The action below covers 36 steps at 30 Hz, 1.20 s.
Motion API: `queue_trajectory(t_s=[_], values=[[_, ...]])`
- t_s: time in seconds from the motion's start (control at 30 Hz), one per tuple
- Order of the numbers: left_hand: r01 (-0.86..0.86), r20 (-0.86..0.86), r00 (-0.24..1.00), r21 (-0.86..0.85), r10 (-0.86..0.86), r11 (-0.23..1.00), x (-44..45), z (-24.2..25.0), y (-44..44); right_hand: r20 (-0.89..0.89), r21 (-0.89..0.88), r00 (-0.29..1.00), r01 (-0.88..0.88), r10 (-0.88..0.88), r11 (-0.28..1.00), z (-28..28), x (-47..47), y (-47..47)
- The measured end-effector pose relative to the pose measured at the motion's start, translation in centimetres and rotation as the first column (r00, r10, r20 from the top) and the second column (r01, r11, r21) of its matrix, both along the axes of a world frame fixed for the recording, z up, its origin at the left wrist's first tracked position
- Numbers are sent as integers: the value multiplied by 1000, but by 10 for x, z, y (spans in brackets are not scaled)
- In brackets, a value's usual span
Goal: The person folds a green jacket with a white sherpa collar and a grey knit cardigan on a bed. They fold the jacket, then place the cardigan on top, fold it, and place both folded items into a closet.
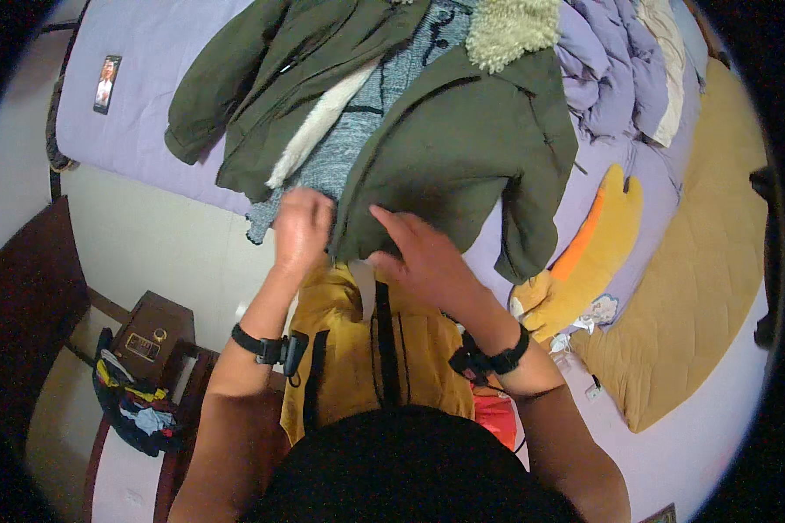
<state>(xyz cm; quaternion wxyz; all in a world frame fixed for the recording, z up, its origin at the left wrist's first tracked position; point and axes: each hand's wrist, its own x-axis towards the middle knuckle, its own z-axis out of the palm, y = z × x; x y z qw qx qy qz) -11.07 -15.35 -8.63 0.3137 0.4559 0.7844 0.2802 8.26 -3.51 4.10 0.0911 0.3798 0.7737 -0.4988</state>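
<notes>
A dark green jacket [445, 150] with pale fleecy trim lies spread open on the bed, a grey-blue knitted garment [347, 137] showing between its front panels. My left hand [304, 222] is over the knit's lower edge, blurred, its fingers bent; whether it grips the cloth cannot be made out. Over the jacket's lower front hem is my right hand [422, 255], fingers apart, thumb and forefinger spread. Just below the hem, a whitish strip [364, 287] hangs beside the right thumb, in front of yellow-brown clothing [418, 333] with black stripes.
A phone [107, 85] with a lit screen lies on the lilac bed cover [144, 144]. At the right are a yellow plush toy [602, 242], a rumpled lilac quilt [608, 72] and a tan mat [693, 281]. A brown safe [154, 327] stands lower left, near piled clothes [137, 412].
</notes>
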Motion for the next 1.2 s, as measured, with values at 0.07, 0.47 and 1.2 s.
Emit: queue_trajectory(t_s=[0.07, 0.47, 1.2], values=[[-97, -322, 935, 167, 148, 981, -39, 0, 5, 98, 200, 989, -128, 110, 971, -38, 1, 5], [-400, 49, 917, 74, 397, 914, -86, 52, 15, -169, 439, 917, 399, -363, 805, -98, 28, 30], [228, 323, 936, -260, -138, 938, -59, -43, 108, 189, -35, 371, -923, 909, 384, -430, 170, 7]])
